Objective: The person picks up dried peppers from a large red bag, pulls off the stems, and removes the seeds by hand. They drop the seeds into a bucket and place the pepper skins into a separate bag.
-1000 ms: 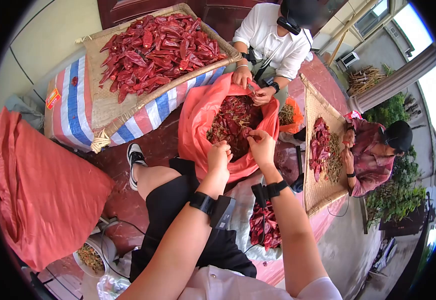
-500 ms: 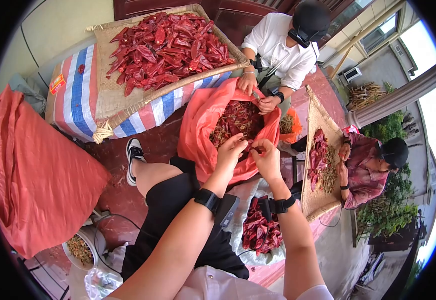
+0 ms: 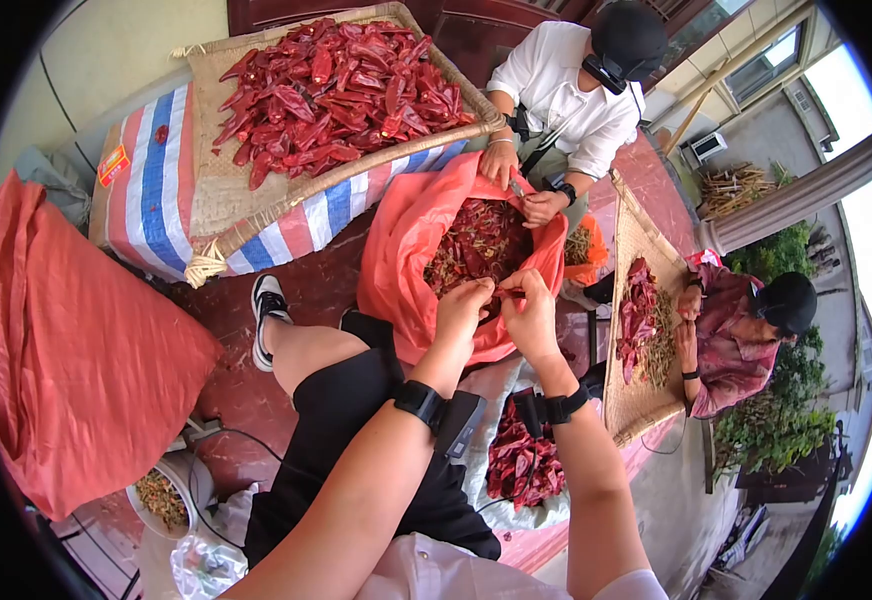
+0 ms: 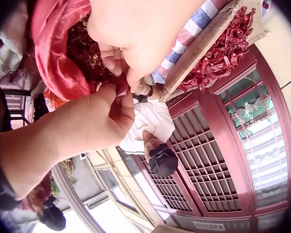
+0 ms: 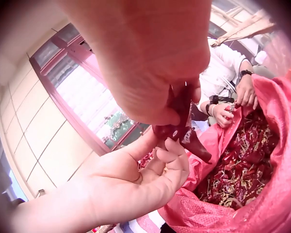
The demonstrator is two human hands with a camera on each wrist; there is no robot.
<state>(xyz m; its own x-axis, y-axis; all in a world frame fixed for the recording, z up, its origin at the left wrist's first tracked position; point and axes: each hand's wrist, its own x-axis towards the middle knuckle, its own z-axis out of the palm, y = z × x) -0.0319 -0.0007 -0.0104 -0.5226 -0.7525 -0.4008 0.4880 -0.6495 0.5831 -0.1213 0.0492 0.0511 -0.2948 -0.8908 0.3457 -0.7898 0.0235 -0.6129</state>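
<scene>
Over the open mouth of a red woven sack (image 3: 396, 275), my two hands meet at a dried red chili pepper (image 5: 196, 144). My left hand (image 3: 464, 315) pinches it from below, fingers curled, as the right wrist view shows. From above, my right hand (image 3: 531, 320) grips the same chili between thumb and fingers. Its glossy, wrinkled tip sticks out past the fingers, while its other end is hidden by the right hand. Inside the sack lie dark red chilies (image 5: 247, 165) mixed with pale stems and seeds.
Across the sack, a person in a white shirt (image 3: 566, 85) works with both hands at its rim. A wicker tray (image 3: 206, 190) heaped with chilies stands left. Another person (image 3: 746, 330) sits right behind a second tray (image 3: 641, 410). A pale bag of chilies (image 3: 524, 455) lies below my right forearm.
My hands have come together at the chili from farther apart. The whole head view has shifted slightly. The person opposite keeps their hands at the sack's rim.
</scene>
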